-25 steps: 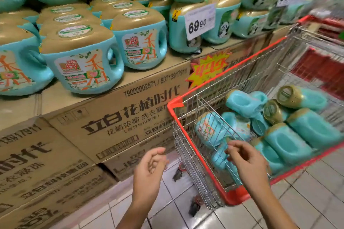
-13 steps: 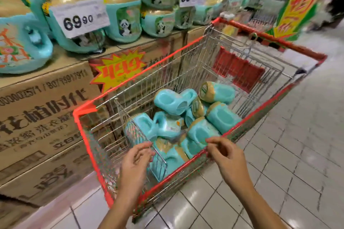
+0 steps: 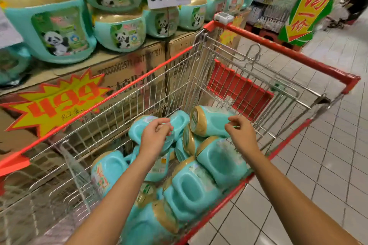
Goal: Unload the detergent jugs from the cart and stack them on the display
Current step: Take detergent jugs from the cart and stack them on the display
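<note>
Jugs: teal, gold-capped jugs [image 3: 191, 183] lie heaped on their sides in the cart [image 3: 278, 49], with the display [image 3: 119, 32] just beside it.
Hands: the left hand [image 3: 157, 135] and right hand [image 3: 242, 135] hover over the heap, fingers loosely curled and gripping nothing.
Handling: probably heavy with liquid, with stiff, smooth plastic walls.
Hold: the moulded handle hollow looks safest, starting with the topmost jug [image 3: 211, 123].

Both hands are moving forward from the cart's [image 3: 123, 91] near rim to above the jugs inside. The left hand [image 3: 154, 139] is coming over a teal jug [image 3: 139, 127] on the pile's left, and the right hand [image 3: 242, 135] over the gold-capped jug [image 3: 213, 123] at the far end.
</note>
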### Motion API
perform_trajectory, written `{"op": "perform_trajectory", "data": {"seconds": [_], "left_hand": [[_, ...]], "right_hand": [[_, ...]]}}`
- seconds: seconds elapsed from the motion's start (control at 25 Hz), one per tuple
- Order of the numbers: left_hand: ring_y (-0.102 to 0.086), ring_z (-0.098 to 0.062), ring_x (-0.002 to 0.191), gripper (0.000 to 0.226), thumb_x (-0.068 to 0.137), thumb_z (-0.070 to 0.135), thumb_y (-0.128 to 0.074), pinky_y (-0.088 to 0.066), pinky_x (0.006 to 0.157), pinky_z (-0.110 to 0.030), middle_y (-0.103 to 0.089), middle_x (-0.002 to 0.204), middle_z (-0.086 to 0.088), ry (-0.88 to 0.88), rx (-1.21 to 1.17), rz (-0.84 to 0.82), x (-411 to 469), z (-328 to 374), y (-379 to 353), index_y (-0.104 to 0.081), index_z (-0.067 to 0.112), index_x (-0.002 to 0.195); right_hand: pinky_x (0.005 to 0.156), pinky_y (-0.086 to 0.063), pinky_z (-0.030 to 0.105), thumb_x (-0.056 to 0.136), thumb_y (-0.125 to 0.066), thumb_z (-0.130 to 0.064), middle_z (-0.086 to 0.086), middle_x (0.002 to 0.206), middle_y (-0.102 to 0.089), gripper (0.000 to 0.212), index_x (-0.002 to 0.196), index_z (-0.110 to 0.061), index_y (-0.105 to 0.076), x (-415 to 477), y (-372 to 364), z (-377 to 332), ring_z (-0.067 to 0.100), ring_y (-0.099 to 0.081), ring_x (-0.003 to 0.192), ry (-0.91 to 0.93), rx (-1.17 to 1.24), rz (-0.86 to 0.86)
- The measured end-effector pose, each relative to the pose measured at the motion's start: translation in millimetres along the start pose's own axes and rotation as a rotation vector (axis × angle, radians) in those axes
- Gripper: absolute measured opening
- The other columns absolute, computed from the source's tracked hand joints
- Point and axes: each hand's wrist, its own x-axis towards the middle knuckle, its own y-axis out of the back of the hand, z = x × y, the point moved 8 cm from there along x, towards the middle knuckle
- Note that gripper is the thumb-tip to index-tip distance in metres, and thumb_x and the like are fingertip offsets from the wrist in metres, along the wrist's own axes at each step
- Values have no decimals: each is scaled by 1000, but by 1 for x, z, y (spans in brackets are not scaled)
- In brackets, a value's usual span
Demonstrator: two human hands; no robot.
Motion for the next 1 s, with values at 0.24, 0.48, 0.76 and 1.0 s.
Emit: {"op": "perform_trajectory", "data": {"seconds": [0.24, 0.48, 0.76, 1.0], "left_hand": [[-59, -19, 94, 21, 93, 25, -60, -44, 80, -31, -63, 96, -1, 189, 219, -122, 139, -46, -81, -64, 14, 111], [-65, -2, 71, 20, 98, 36, -50, -46, 57, -12, -70, 79, 7, 474, 22, -250, 179, -106, -149, -63, 21, 98], [-62, -18, 81, 41, 75, 51, -68, -51, 56, -22, -66, 104, -4, 499, -120, -163, 181, -125, -155, -69, 21, 104], [-61, -16, 105, 27, 92, 36, -59, -48, 85, -29, -69, 115, 1, 338, -168, -15, 177, -79, -127, -67, 24, 115]], "right_hand": [[99, -42, 40, 81, -71, -28, 14, 129, -50, 57, 130, -9, -50, 103, -45, 67, 31, -48, 120, -179, -353, -179], [80, -45, 36, 82, -61, -49, 8, 101, -56, 33, 85, -17, -54, 116, -84, 75, 29, -55, 95, -75, -611, -450], [86, -44, 37, 79, -71, -46, 13, 117, -63, 52, 112, -9, -56, 99, -105, 76, 32, -58, 108, 115, -817, -629], [80, -49, 39, 93, -59, -36, 6, 93, -65, 28, 98, -9, -62, 120, -65, 32, 29, -61, 91, -51, -83, -443]]}}
